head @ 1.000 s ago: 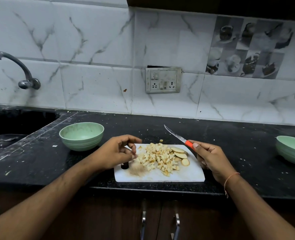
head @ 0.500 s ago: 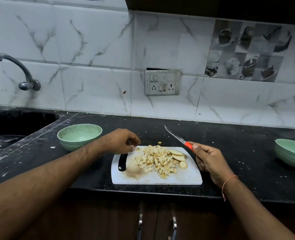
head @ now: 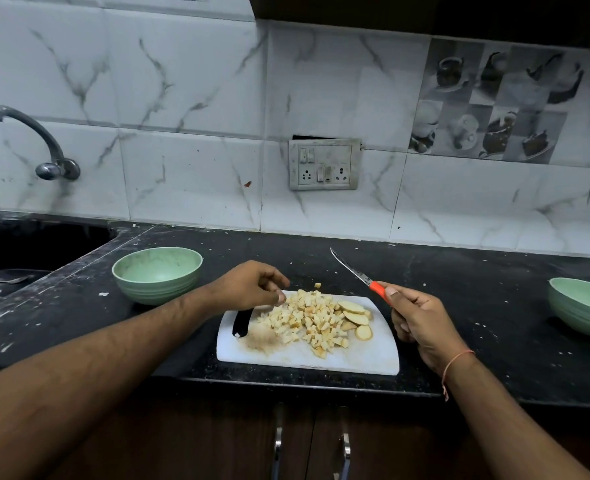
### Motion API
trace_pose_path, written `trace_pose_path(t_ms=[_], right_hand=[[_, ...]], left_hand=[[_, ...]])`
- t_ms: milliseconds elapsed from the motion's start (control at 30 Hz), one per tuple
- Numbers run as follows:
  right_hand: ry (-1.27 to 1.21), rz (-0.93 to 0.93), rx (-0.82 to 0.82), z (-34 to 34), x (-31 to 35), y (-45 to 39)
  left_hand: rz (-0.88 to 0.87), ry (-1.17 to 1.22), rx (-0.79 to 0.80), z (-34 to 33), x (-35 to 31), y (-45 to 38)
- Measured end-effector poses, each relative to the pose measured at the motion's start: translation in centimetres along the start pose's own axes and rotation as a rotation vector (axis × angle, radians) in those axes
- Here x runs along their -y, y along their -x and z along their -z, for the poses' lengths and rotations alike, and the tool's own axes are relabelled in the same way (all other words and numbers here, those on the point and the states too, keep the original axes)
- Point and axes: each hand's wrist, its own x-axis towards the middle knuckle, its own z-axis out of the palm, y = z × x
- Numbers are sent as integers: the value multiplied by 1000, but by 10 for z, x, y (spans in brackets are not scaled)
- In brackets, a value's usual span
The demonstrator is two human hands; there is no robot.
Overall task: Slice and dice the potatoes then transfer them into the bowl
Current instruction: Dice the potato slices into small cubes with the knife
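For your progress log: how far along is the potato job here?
Done: most potato lies as a diced pile on the cutting board. In hand: the right hand grips the knife. Left: a few slices uncut; the near green bowl looks empty.

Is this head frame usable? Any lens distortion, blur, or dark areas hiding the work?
Head view: wide-angle bending curves the counter edge and wall tiles; the potato cubes, knife and both hands, left hand and right hand, are sharp; lighting is dim and even, without glare; the sink and cabinet fronts fall into shadow.
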Motion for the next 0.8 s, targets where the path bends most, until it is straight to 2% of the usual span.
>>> trace_pose_path(t_ms=[67,100,200,267,367,433,800], right_hand=[[-7,2,6,0,0,1],[-10,2,7,0,1,1],[-6,2,7,0,1,1],[-6,3,4,1,1,0],[-16,0,6,0,0,-1],[-12,-3,10,0,1,0],[-4,-8,-5,-1,4,3]], left_hand=[[-8,97,15,3,-5,2],[-23,65,11,5,-7,3],[-65,-340,9,19,-13,10],[-16,-502,113,30,-17,16],[102,-533,316,44,-24,27],[137,-533,371,47,-27,32],[153,-655,398,45,-35,32]])
